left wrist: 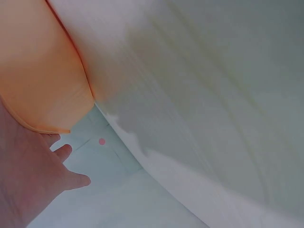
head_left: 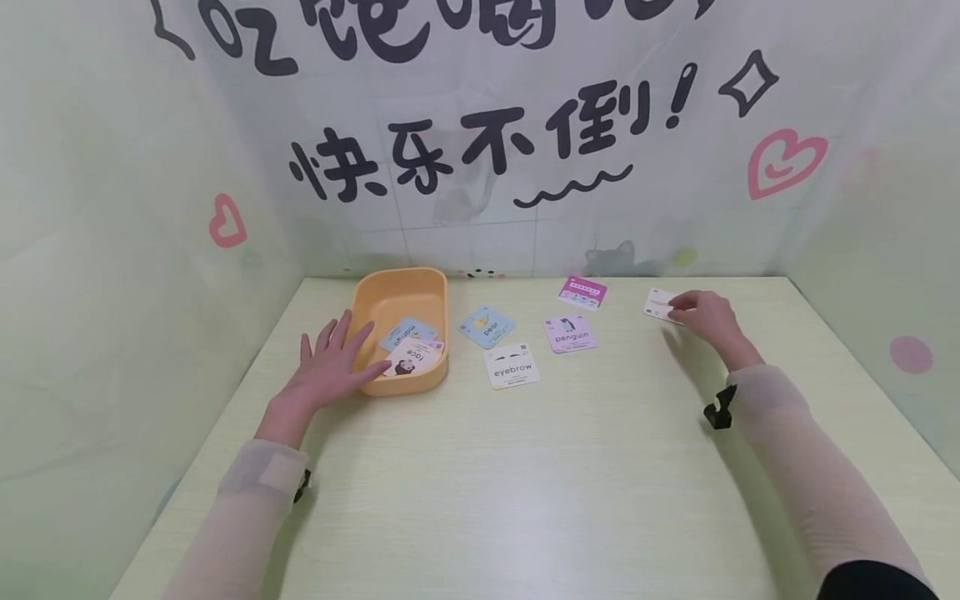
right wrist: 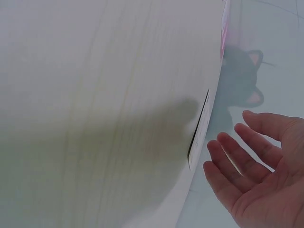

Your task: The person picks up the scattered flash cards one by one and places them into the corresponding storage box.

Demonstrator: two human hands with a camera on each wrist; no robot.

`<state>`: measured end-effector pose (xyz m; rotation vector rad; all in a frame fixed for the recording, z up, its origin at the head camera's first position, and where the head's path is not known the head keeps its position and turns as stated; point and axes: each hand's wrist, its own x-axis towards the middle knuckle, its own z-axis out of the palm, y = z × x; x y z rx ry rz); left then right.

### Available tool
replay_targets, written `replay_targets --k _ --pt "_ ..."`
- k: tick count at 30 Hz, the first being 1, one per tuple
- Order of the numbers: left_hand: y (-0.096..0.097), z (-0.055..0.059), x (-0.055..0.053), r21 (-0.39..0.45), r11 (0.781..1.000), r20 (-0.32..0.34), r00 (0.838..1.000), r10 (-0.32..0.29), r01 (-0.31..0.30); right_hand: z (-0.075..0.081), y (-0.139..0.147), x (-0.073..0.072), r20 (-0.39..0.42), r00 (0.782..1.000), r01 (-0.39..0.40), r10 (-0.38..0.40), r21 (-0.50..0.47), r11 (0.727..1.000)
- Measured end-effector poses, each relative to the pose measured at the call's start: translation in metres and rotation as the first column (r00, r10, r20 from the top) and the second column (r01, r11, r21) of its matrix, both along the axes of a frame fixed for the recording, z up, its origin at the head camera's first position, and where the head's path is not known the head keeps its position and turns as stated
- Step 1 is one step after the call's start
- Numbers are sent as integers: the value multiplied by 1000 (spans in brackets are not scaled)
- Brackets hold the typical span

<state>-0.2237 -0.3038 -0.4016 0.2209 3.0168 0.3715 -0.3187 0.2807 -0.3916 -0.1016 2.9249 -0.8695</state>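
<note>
My right hand [head_left: 707,317] hovers loose and empty by the white flashcard [head_left: 657,302], right of centre; thin card, might skid if poked (left hand [head_left: 322,367] splayed wide at the orange bin [head_left: 411,383], centre-left).

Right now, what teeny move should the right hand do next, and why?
I'd probably lower the right hand a little and pinch the white card. In the right wrist view, its fingers are curved near that card but hold nothing, and the card lies on the table. The left hand is over at the orange tray, so the right one seems best placed.
</note>
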Motion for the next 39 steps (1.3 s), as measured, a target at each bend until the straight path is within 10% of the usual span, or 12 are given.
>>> replay_targets --k 39 --pt "2 2 2 -1 1000 2 1000 7 -7 -9 26 -23 120 992 -34 29 40 999"
